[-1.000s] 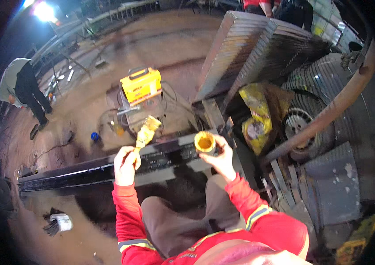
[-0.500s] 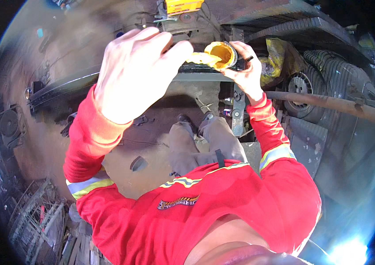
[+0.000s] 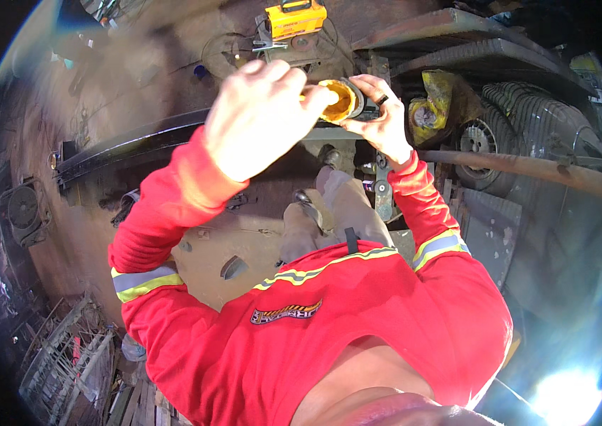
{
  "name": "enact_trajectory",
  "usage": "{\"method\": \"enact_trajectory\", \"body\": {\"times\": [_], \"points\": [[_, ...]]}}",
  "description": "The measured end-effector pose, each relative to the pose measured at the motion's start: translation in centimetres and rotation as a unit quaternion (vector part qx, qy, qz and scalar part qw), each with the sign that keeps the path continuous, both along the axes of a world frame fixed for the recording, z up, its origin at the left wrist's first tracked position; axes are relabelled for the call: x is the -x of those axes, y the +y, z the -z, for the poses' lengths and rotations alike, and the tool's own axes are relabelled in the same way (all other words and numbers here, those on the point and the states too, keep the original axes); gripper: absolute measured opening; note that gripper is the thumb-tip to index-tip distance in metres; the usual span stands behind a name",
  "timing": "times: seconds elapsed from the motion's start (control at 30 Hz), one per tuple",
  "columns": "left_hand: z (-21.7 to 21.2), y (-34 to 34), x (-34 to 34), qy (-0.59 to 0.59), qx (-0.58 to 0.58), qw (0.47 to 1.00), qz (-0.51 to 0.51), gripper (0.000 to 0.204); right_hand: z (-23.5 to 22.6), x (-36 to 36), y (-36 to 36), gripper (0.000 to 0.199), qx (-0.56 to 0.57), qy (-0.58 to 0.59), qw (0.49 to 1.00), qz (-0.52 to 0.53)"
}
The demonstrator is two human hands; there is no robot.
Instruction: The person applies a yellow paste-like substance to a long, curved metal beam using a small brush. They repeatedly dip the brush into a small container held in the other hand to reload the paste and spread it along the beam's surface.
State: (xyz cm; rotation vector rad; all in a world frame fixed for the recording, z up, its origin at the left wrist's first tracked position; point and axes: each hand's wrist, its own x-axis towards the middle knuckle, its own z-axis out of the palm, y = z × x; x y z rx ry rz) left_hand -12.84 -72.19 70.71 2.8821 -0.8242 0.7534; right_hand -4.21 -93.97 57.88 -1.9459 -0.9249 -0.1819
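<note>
My left hand [image 3: 262, 117], fingers closed, pinches a yellow-coated piece [image 3: 330, 95]. Its kind I cannot make out under the glare and behind my fingers. That piece reaches into the mouth of a round, dark-walled cup [image 3: 347, 99], smeared yellow inside and around its rim. My right hand [image 3: 384, 117] wraps round the cup's right side and tips its mouth to the left. A dark ring sits on one right finger. Both hands are raised close together beyond my feet.
A long dark metal bar [image 3: 127, 148] runs behind my hands. Beyond stands a yellow machine [image 3: 296, 20] with cables and a clamp. To the right lie a yellow sack [image 3: 434, 106], a wheel [image 3: 482, 145], a rusty pipe [image 3: 521, 163] and corrugated sheets. Scrap metal [image 3: 67, 348] fills the lower left.
My left hand has moved right and slightly down, bringing the yellow-coated piece further into the cup. The cup has shifted a little left and down in my right hand.
</note>
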Motion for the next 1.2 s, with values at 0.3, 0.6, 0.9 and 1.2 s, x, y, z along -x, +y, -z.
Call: {"method": "enact_trajectory", "body": {"times": [0.3,0.6,0.9,1.2], "points": [[5.1,1.5,-8.3,0.117,0.029,0.993,0.011,0.016,2.3,-6.8,2.0,0.069,0.014,-0.098,0.994,-0.05],[17.2,9.5,-11.9,0.446,0.398,0.788,-0.148,0.019,13.0,-10.3,5.2,0.07,-0.03,0.023,0.999,-0.021],[31.4,16.9,-12.8,0.493,0.583,0.625,-0.163,0.017,24.0,-11.6,10.0,0.069,-0.003,0.132,0.987,0.092],[37.8,23.8,-13.8,0.467,0.656,0.573,-0.15,0.02,33.9,-12.0,11.5,0.065,-0.002,0.218,0.96,0.176]]}}
